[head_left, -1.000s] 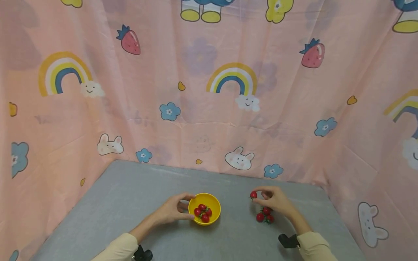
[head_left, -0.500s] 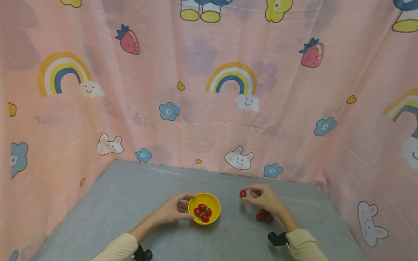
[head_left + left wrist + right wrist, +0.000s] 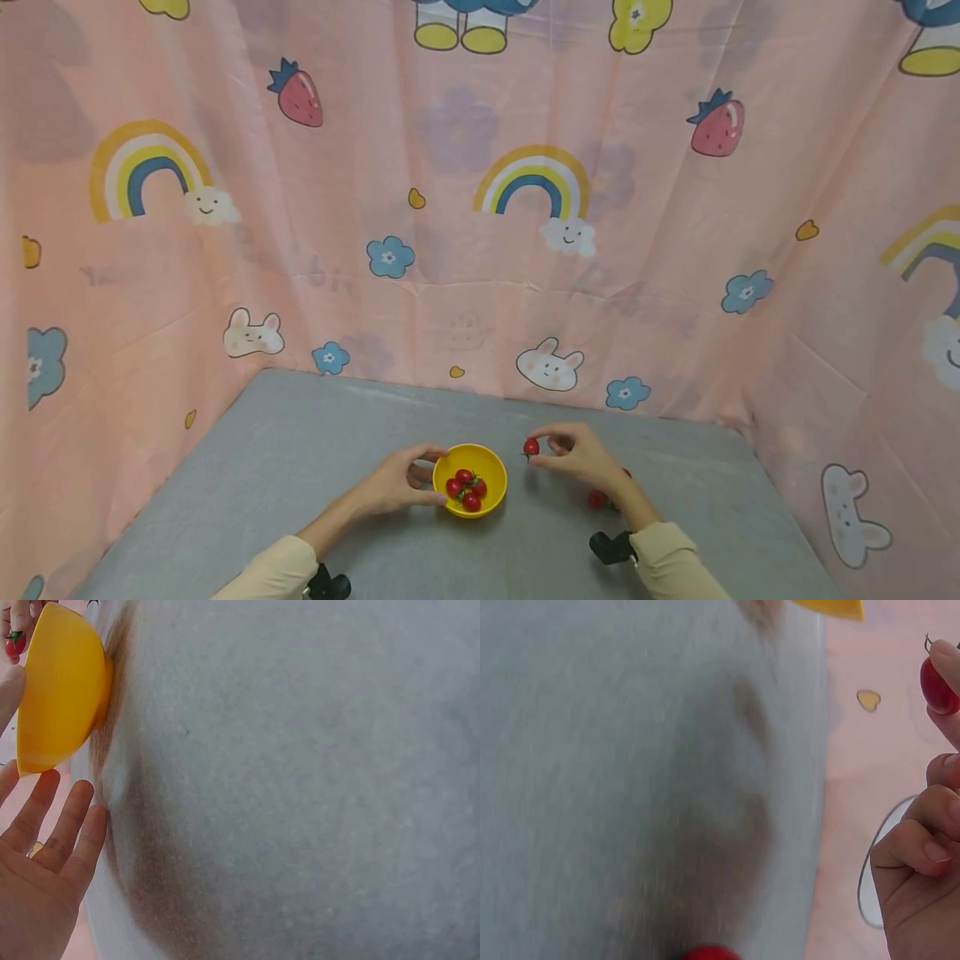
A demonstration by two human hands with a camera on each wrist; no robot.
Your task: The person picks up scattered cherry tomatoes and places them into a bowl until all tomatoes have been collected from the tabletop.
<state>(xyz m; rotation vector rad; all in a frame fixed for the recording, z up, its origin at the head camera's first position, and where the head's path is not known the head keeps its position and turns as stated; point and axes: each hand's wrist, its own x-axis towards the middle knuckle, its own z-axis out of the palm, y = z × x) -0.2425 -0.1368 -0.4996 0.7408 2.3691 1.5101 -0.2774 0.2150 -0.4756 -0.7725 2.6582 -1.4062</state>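
A small yellow bowl [image 3: 472, 457] stands upright on the grey table, with several red cherry tomatoes [image 3: 471, 502] inside. My left hand [image 3: 393, 482] holds the bowl from its left side, thumb and fingertips at the rim; the left wrist view shows the bowl [image 3: 64, 690] side-on. To the right of the bowl and raised off the table, my right hand [image 3: 581, 454] pinches one cherry tomato [image 3: 531, 447] between thumb and finger. That tomato [image 3: 937, 686] has a green stem in the right wrist view. Other cherry tomatoes [image 3: 597, 498] lie under the right forearm, partly hidden.
The grey table [image 3: 337, 425] is bordered by a pink printed curtain [image 3: 450, 292] at the back and sides. A black wrist mount [image 3: 611, 547] sits under the right wrist, another [image 3: 328, 582] under the left. A blurred red tomato [image 3: 711, 952] shows at the right wrist view's bottom edge.
My right hand has moved left toward the bowl with the pinched cherry tomato, its forearm now covering part of the tomatoes on the table. The left hand and bowl have stayed put.
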